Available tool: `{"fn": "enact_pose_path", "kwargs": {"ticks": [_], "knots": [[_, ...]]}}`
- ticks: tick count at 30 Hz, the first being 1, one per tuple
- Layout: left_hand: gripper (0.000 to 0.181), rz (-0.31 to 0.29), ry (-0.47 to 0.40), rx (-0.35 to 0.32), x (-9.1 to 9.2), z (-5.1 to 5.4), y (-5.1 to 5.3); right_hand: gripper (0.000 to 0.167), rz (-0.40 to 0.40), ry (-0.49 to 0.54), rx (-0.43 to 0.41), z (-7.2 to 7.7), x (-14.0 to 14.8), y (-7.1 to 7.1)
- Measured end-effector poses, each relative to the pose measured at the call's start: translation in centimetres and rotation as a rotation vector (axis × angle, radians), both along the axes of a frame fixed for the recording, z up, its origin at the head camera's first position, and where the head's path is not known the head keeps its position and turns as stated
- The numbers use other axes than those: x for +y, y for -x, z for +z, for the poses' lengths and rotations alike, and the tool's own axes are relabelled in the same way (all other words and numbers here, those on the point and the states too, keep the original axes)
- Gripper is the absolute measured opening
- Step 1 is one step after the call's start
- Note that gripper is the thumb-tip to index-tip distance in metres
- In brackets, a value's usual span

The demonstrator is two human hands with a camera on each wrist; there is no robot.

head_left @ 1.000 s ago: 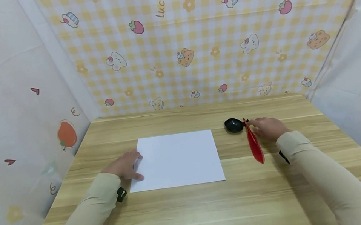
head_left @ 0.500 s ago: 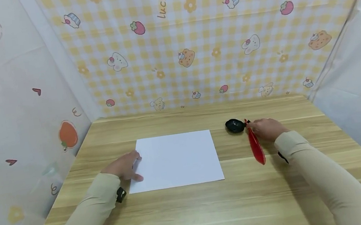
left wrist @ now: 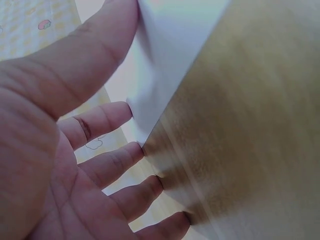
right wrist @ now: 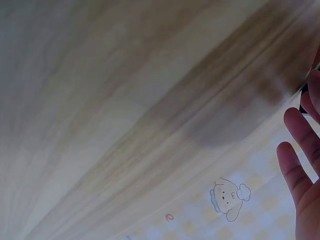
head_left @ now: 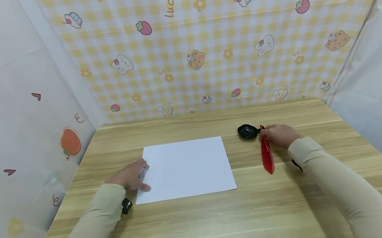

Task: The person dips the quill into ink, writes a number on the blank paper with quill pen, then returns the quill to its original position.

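Observation:
A white sheet of paper lies flat on the wooden table. At its left edge rests the left hand, thumb and fingers spread; the left wrist view shows fingertips by the paper's corner, some on the wood. To the right, the right hand pinches the handle end of a red utensil whose broad end points towards the person. A black ladle-like utensil lies left of those fingers, its handle reaching them. In the right wrist view, the hand is partly cut off, and the pinch is mostly hidden.
The wooden table meets a yellow checked cloth at the back. A white cloth with fruit prints hangs at the left, and a plain white one at the right.
The red utensil's broad end has swung slightly left, and the right hand has shifted a little with it. The left hand stays at the paper's edge; the paper lies almost where it was.

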State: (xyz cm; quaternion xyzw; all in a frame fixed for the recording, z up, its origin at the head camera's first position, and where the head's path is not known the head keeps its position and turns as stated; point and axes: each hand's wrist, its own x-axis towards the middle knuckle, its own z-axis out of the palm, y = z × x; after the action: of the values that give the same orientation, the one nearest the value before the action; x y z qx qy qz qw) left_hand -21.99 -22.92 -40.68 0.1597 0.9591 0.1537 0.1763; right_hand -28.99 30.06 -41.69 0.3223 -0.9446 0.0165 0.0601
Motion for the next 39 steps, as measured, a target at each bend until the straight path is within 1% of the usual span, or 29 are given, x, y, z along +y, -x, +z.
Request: {"fn": "enact_pose_path", "kwargs": {"ticks": [5,9,12,16,20,24,29,33,36,39], "knots": [[0.070,0.011,0.001,-0.009,0.0,0.0,-0.1,0.026,0.000,0.017,0.003,0.1,0.0,-0.1],[0.069,0.019,-0.011,-0.011,0.0,0.2,-0.2,0.027,0.007,0.022,0.021,-0.2,0.3,0.0],[0.069,0.013,-0.021,-0.008,0.1,0.3,-0.2,0.027,0.014,0.032,0.033,-0.5,0.6,0.0],[0.068,0.007,-0.029,-0.008,0.1,0.4,-0.2,0.027,0.001,0.043,0.021,-0.3,0.8,0.0],[0.067,0.009,-0.028,-0.010,0.1,0.2,-0.2,0.025,-0.012,0.055,0.003,0.0,0.8,0.0],[0.068,0.011,-0.023,-0.007,0.0,0.0,-0.2,0.022,-0.004,0.083,-0.010,0.0,0.9,0.0],[0.069,0.018,-0.026,-0.008,0.1,-0.1,-0.2,0.018,0.010,0.147,-0.041,0.1,1.1,0.0],[0.070,0.030,-0.036,-0.015,0.2,0.0,-0.1,0.019,0.027,0.203,-0.065,0.2,1.2,0.0],[0.070,0.030,-0.026,-0.017,0.3,0.0,-0.2,0.020,0.012,0.254,-0.091,0.2,1.2,0.0],[0.070,0.026,-0.022,-0.012,0.2,0.0,-0.3,0.019,-0.027,0.311,-0.108,0.1,1.0,-0.1]]}}
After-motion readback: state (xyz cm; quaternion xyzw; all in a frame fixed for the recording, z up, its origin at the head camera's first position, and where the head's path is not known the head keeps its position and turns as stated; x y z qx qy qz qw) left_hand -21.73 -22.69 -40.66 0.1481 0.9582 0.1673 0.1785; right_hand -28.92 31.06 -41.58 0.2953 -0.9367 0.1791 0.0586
